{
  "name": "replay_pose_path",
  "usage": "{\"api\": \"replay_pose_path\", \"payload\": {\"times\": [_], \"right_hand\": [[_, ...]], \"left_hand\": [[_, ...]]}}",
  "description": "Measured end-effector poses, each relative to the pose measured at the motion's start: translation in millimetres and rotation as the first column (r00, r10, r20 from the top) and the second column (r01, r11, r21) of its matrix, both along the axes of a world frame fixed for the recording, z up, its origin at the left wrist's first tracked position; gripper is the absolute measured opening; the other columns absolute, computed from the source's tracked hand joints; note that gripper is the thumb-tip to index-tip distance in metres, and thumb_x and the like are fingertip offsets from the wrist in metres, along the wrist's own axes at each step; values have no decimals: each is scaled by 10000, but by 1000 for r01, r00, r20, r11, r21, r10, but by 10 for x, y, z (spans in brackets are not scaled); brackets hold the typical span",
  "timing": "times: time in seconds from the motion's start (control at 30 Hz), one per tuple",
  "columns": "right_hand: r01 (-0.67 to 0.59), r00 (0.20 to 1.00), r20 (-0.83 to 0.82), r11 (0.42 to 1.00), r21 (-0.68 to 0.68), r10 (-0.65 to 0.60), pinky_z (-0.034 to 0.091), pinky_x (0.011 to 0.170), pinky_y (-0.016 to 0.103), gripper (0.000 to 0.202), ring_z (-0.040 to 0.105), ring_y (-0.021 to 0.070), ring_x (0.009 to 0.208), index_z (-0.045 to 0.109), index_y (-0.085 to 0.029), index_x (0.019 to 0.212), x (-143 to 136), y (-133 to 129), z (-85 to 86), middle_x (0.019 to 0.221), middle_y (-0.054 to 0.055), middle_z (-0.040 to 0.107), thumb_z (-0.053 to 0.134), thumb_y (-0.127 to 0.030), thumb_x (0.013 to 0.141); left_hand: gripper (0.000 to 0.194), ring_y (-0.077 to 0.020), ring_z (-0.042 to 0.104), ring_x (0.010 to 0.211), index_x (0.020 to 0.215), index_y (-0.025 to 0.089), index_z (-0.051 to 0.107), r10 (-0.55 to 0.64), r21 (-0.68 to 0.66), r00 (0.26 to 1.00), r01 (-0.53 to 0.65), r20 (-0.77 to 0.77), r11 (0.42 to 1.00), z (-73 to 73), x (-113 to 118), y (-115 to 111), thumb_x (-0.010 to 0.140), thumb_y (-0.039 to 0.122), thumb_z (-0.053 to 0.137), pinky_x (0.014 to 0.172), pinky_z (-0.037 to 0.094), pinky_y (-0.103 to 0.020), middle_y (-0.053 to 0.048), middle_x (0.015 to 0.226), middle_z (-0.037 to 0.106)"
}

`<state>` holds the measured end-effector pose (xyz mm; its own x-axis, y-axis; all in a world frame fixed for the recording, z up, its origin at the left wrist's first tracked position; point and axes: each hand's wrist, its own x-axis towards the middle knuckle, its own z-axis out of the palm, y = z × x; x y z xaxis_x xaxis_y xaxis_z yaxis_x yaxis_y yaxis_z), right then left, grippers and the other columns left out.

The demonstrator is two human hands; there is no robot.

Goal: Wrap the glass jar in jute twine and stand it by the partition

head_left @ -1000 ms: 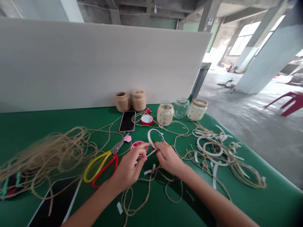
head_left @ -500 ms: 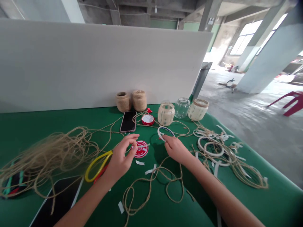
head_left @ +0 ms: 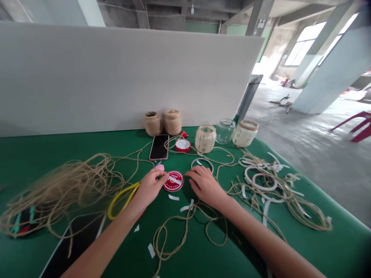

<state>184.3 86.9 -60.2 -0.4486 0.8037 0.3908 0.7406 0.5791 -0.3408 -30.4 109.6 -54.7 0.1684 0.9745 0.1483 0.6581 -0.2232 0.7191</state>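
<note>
My left hand (head_left: 152,187) has its thumb and fingers pinched at the left edge of a round red-and-white lid or disc (head_left: 173,187). A short white tape strip (head_left: 175,180) slants across that disc, and its left end meets my pinched fingertips. On the other side, my right hand (head_left: 206,186) reaches toward the disc with fingers apart and holding nothing. Just beyond its fingers lies a tape roll (head_left: 212,166) on the green table. Behind my left fingertips is a small pink piece (head_left: 159,167).
Tangled twine (head_left: 78,185) covers the left, beside yellow-handled scissors (head_left: 113,206) and a black tablet (head_left: 72,235). Farther back stand twine-wrapped jars (head_left: 173,122), a phone (head_left: 159,147), a tape-covered jar (head_left: 205,139) and a clear jar (head_left: 225,132). White tape rolls (head_left: 265,182) lie right.
My right hand has let go of the tape roll, which now lies on the table, and moved toward the disc. My left fingers have closed into a pinch at the disc, where the tape strip lies.
</note>
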Motion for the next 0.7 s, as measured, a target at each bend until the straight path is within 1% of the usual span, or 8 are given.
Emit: {"api": "replay_pose_path", "payload": {"times": [0.1, 0.23, 0.33, 0.47, 0.57, 0.7], "right_hand": [[-133, 990, 38, 991, 6, 133, 345, 867, 392, 312, 458, 228, 1031, 528, -182, 1134, -61, -35, 8, 1117, 111, 541, 399, -117, 858], [-199, 979, 50, 980, -9, 199, 303, 937, 401, 388, 422, 222, 1130, 488, -180, 1197, -59, -52, 19, 1197, 98, 535, 392, -79, 835], [-233, 971, 50, 972, -14, 234, 266, 980, 397, 446, 390, 207, 1181, 447, -173, 1243, -46, -51, 20, 1240, 85, 520, 389, -58, 817], [-240, 969, 53, 970, -38, 241, 251, 991, 399, 495, 410, 196, 1164, 425, -169, 1258, -46, -50, 3, 1225, 80, 535, 382, -27, 786], [-220, 974, 53, 974, -48, 222, 239, 990, 415, 500, 439, 196, 1120, 438, -179, 1238, -47, -49, -13, 1183, 75, 562, 384, -15, 768], [-205, 974, 87, 977, -51, 209, 193, 1005, 444, 515, 429, 204, 1119, 454, -184, 1204, -43, -48, -17, 1181, 71, 563, 402, -5, 724]], "left_hand": [[268, -220, 596, 909, 727, 198, 663, 32, 29, 999, -31, -34, 999, -37, 17, 35, 786, 390, 485, 812, 456, -340, -40, 836, 634], [232, -223, 570, 953, 724, 199, 649, 105, 78, 992, -99, -76, 992, -57, 41, 41, 773, 369, 500, 836, 431, -335, -50, 879, 625], [204, -237, 569, 943, 740, 197, 636, 166, 94, 981, -156, -102, 983, -62, 66, 17, 772, 347, 501, 828, 419, -364, -63, 923, 621], [178, -245, 565, 956, 730, 215, 624, 197, 102, 973, -185, -118, 977, -66, 91, -14, 777, 334, 500, 817, 404, -374, -50, 944, 631], [180, -238, 567, 946, 740, 212, 623, 206, 102, 973, -195, -105, 975, -60, 90, -15, 778, 333, 496, 797, 406, -357, -51, 953, 628], [234, -218, 577, 894, 752, 188, 616, 200, 84, 978, -195, -54, 977, -37, 65, 3, 788, 368, 470, 737, 428, -314, -58, 951, 620]]}}
